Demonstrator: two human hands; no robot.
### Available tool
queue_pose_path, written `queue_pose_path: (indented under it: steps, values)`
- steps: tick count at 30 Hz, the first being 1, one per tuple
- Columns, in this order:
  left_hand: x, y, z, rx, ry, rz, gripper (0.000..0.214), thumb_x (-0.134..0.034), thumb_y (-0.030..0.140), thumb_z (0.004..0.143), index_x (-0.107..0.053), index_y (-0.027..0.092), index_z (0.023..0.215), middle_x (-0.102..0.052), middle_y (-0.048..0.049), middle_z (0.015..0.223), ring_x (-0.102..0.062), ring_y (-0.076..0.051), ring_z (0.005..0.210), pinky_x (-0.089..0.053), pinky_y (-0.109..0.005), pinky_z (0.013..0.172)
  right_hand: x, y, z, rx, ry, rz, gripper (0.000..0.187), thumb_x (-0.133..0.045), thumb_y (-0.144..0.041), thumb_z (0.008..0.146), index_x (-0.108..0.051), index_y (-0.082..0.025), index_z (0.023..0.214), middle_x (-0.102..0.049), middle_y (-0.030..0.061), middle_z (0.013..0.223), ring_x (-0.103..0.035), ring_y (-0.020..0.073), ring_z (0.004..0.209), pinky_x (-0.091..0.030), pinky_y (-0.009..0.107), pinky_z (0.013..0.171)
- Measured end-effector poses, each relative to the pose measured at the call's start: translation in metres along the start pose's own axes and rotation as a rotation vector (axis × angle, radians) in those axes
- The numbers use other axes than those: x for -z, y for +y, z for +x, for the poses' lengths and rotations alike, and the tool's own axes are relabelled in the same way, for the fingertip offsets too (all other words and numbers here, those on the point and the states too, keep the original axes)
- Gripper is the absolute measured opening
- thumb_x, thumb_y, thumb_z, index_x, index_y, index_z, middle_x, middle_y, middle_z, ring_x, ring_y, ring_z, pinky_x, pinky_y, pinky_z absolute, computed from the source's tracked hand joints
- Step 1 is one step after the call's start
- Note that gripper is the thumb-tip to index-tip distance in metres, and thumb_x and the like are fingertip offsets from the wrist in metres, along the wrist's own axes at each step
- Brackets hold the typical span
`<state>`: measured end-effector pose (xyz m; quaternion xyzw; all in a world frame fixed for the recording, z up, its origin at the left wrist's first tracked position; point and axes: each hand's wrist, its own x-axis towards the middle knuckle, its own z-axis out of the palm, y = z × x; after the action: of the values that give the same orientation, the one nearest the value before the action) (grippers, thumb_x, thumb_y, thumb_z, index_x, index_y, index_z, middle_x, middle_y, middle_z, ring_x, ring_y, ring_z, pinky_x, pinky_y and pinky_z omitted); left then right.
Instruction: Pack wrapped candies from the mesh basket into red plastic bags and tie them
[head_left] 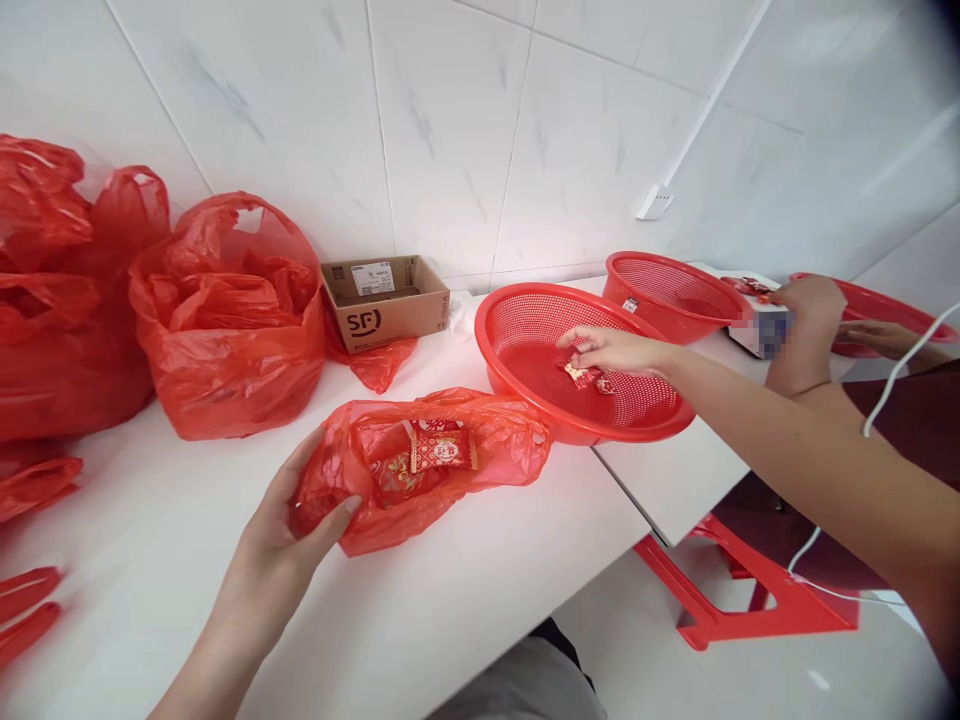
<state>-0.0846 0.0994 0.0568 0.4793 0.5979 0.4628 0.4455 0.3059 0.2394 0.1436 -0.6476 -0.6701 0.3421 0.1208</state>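
Observation:
My left hand (289,535) holds the left side of a thin red plastic bag (510,440), thumb inside and fingers outside. The bag lies on the white table with its mouth wide. Inside it are a red-and-gold wrapped snack packet (444,450) and other red packets, partly covered by the film. To the right, my right hand (611,350) reaches into a red mesh plastic basket (517,345). Its fingers close on a small red-and-cream wrapped packet (579,374) low in the basket. Another small packet (604,384) lies beside it.
Full red bags (232,350) stand at the left. A cardboard box (397,320) is near the wall. Behind my basket is a second red basket (667,285). At right a co-worker's hand (814,305) is by a scale; a red stool (772,610) stands below.

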Motion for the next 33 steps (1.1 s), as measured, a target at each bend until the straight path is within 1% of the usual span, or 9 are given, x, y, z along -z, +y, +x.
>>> queue_pose_path:
  steps: [7,12,15,17,20,23,25,29,33]
  values:
    - [-0.001,-0.001,0.000,0.055,0.029,-0.072,0.080,-0.074,0.047,0.075,-0.039,0.037,0.146,-0.052,-0.0043,0.144,-0.053,-0.031,0.128,-0.044,-0.049,0.107,-0.012,-0.069,-0.028,0.323,-0.203,0.182,0.053,-0.066,-0.025,0.083,-0.053,-0.029,0.134,-0.073,0.0005,0.092,-0.069,0.0167,0.087,-0.054,0.030,0.082]
    - [-0.002,-0.002,-0.005,-0.115,-0.010,0.062,0.078,-0.070,0.044,0.080,-0.033,0.037,0.149,-0.036,-0.0032,0.156,-0.038,-0.032,0.140,-0.040,-0.046,0.111,-0.086,-0.113,-0.031,0.462,-0.453,0.167,0.053,-0.059,-0.021,0.087,-0.049,-0.031,0.138,-0.074,0.0005,0.101,-0.070,0.0192,0.094,-0.054,0.032,0.086]
    - [-0.001,-0.001,-0.009,-0.183,0.020,0.132,0.075,-0.066,0.042,0.083,-0.032,0.037,0.149,-0.031,-0.0007,0.159,-0.032,-0.030,0.144,-0.037,-0.045,0.113,-0.116,-0.132,-0.021,0.552,-0.269,0.002,0.049,-0.053,-0.016,0.090,-0.051,-0.029,0.137,-0.070,0.0038,0.118,-0.066,0.0217,0.107,-0.051,0.036,0.094]
    - [0.000,-0.002,-0.010,-0.199,0.035,0.149,0.073,-0.065,0.041,0.084,-0.032,0.037,0.149,-0.033,-0.0008,0.158,-0.031,-0.030,0.144,-0.035,-0.046,0.114,-0.111,-0.136,-0.011,0.580,-0.107,-0.051,0.048,-0.049,-0.015,0.090,-0.053,-0.029,0.136,-0.068,0.0040,0.123,-0.066,0.0217,0.107,-0.050,0.037,0.095]
    - [0.005,-0.003,-0.010,-0.213,0.009,0.167,0.075,-0.065,0.039,0.084,-0.030,0.037,0.150,-0.032,-0.0018,0.158,-0.030,-0.030,0.144,-0.034,-0.046,0.114,-0.075,-0.115,0.009,0.522,0.054,-0.118,0.046,-0.049,-0.020,0.091,-0.052,-0.032,0.136,-0.067,0.0012,0.122,-0.066,0.0214,0.106,-0.051,0.038,0.095]
    - [0.008,-0.004,-0.010,-0.226,-0.027,0.190,0.074,-0.063,0.037,0.086,-0.027,0.039,0.151,-0.030,-0.0012,0.159,-0.028,-0.029,0.145,-0.031,-0.046,0.116,-0.032,-0.061,0.030,0.318,0.146,-0.407,0.052,-0.057,-0.032,0.088,-0.047,-0.036,0.139,-0.059,0.0005,0.135,-0.055,0.0293,0.124,-0.042,0.046,0.106]
    - [0.008,-0.005,-0.011,-0.231,-0.043,0.199,0.072,-0.061,0.037,0.087,-0.027,0.040,0.151,-0.031,-0.0005,0.158,-0.028,-0.028,0.145,-0.030,-0.046,0.116,-0.012,-0.015,0.040,0.142,0.117,-0.476,0.060,-0.070,-0.031,0.076,-0.055,-0.024,0.134,-0.061,0.0132,0.129,-0.055,0.0427,0.120,-0.042,0.058,0.101]
    - [0.005,-0.007,-0.010,-0.210,-0.047,0.188,0.070,-0.060,0.039,0.088,-0.027,0.042,0.150,-0.031,0.0010,0.158,-0.033,-0.028,0.143,-0.033,-0.046,0.114,-0.003,0.058,0.047,-0.103,-0.015,-0.445,0.051,-0.080,-0.029,0.063,-0.065,-0.024,0.112,-0.067,0.0168,0.108,-0.063,0.0432,0.104,-0.051,0.055,0.090]
    - [0.002,-0.005,-0.009,-0.162,-0.031,0.170,0.069,-0.060,0.043,0.087,-0.029,0.043,0.149,-0.032,0.0025,0.158,-0.034,-0.028,0.142,-0.036,-0.046,0.113,-0.011,0.076,0.049,-0.127,-0.044,-0.353,0.031,-0.076,-0.014,0.059,-0.065,-0.022,0.087,-0.065,0.0095,0.081,-0.067,0.0386,0.089,-0.055,0.056,0.081]
